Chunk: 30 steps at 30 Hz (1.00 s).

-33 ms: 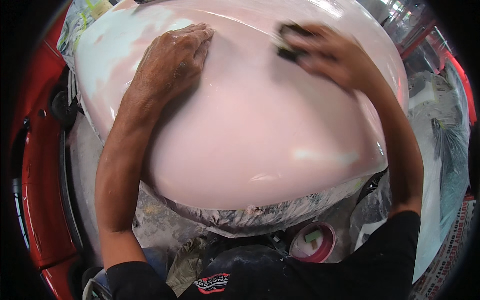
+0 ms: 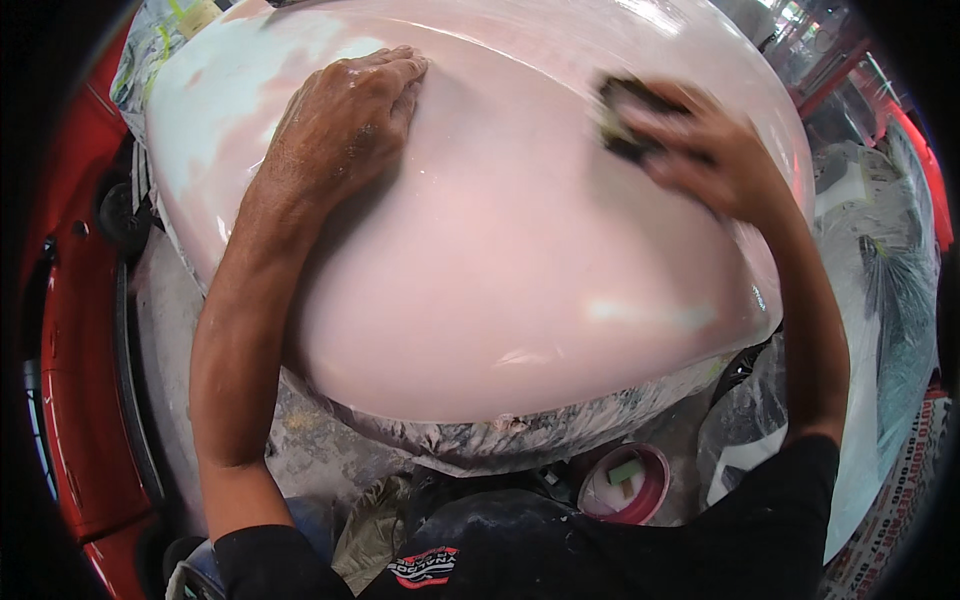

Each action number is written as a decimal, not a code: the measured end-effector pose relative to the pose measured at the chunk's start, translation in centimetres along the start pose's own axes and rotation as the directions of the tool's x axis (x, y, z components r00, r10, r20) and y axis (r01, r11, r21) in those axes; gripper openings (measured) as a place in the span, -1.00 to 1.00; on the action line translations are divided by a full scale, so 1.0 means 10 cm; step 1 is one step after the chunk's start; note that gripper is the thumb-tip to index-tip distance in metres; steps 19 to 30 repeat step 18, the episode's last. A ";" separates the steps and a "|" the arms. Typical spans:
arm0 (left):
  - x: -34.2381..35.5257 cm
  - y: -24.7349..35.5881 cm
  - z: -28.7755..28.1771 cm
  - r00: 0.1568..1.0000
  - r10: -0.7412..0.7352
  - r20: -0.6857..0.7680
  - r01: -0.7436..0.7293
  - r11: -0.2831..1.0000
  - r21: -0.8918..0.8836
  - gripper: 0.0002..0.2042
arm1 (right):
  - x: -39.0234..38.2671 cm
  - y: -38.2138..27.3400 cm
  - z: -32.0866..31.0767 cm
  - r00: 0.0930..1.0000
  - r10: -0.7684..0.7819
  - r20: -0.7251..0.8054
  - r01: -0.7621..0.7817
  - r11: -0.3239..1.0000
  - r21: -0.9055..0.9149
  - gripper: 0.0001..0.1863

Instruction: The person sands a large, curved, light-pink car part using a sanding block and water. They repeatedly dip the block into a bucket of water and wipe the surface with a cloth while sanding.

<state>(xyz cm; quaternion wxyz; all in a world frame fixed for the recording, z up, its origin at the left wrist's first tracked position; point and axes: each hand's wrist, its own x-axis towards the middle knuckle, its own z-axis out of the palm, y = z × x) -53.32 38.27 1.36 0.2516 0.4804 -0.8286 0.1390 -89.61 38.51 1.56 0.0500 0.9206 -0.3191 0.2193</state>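
Observation:
A broad, curved car hood (image 2: 480, 290), pinkish with white patches and a wet shine, lies in front of me. Toward its far left part my left hand (image 2: 350, 110) rests on the surface, fingers close together and laid on the panel; nothing shows in it. On the far right part, my right hand (image 2: 715, 150) is closed around a dark, block-like sanding pad (image 2: 625, 115) against the panel. Motion smears that hand and the pad, so the pad's exact kind and underside stay hidden.
Masking plastic (image 2: 520, 435) hangs below the hood's near edge. A pink bucket (image 2: 655, 485) holding pale liquid and a green piece stands below, near my body. At left is a red car (image 2: 85, 400); clear plastic sheeting (image 2: 880, 300) covers something at right.
My right hand and the dark sanding pad have shifted right and slightly nearer to me across the hood. My left hand stays in place.

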 end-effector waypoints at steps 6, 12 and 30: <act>0.18 0.43 -0.13 0.992 -0.095 0.081 0.091 0.994 0.052 -0.69 | -0.12 0.18 -0.08 0.998 0.045 -0.043 -0.043 0.998 0.038 -0.54; 0.03 0.16 -0.02 1.000 -0.020 0.006 0.020 0.999 -0.026 -0.69 | -0.17 0.01 -0.02 0.992 0.130 0.000 -0.130 0.991 0.034 -0.49; 0.25 0.27 -0.08 0.977 -0.136 0.163 0.112 0.982 0.150 -0.65 | -0.66 -0.09 -0.26 0.992 0.109 -0.060 -0.110 0.994 -0.017 -0.55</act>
